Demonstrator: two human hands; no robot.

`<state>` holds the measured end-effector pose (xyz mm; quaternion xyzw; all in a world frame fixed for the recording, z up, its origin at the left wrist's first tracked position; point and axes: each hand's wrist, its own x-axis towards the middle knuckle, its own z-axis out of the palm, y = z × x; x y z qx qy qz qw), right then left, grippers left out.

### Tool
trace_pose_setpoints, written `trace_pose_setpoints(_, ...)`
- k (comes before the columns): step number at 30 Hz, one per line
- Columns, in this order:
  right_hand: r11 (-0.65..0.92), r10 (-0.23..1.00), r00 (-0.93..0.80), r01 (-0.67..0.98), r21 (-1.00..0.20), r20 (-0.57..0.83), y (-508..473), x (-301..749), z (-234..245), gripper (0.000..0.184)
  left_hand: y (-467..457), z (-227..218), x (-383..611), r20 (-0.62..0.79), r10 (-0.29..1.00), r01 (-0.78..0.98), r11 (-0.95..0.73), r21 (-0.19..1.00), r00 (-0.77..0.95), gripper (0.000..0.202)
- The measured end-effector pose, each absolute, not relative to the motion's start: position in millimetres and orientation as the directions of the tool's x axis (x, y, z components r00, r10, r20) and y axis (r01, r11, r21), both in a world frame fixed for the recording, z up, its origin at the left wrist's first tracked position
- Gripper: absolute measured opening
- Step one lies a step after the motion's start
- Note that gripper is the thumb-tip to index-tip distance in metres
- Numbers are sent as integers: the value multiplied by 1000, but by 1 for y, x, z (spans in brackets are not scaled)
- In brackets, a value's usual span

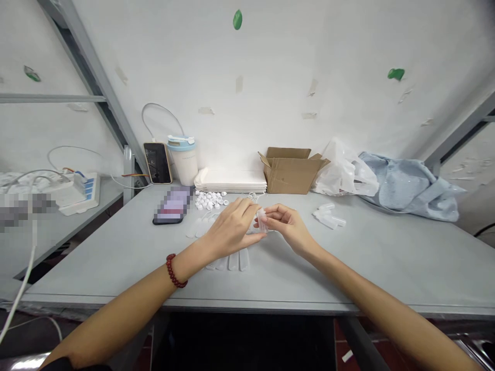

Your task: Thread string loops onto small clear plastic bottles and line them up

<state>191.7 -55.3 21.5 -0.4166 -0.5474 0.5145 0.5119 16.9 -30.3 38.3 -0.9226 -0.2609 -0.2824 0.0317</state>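
My right hand [292,226] pinches a small clear plastic tube [262,220] between thumb and fingers, holding it upright above the table. From the other side my left hand [234,224] closes on the same tube, its bent fingers near the top and its thumb by the lower end. The left fingertips are partly hidden. Below my left hand, several clear plastic tubes [243,259] lie side by side. More translucent pieces [196,228] show beyond the left wrist, partly covered by the hand. A pile of small white caps [209,200] lies farther back.
Several loose tubes [329,216] lie at the right. Along the wall stand a propped phone [158,163], a lidded cup [183,162], a white stack [232,181], an open cardboard box [292,175], a plastic bag [342,170] and blue cloth [410,185]. Another phone [174,204] lies flat.
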Motion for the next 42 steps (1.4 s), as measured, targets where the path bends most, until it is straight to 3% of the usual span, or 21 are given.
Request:
trace_pose_setpoints(8,5,898,-428,241,-971,-101,-49,212,26,31,-40,43,13,274,521,488,-854,182,809,28)
trace_pose_setpoints(17,-8,700,-651,403,-915,-293,-53,220,34,24,-55,52,11,47,432,408,-878,251,901,26)
trace_pose_setpoints(28,27,694,-659,428,-903,-291,-54,215,31,22,-52,46,11,48,486,480,-872,99,872,31)
trace_pose_setpoints(42,12,702,-649,423,-906,-294,-55,211,30,19,-50,46,8,44,496,490,-865,110,867,34)
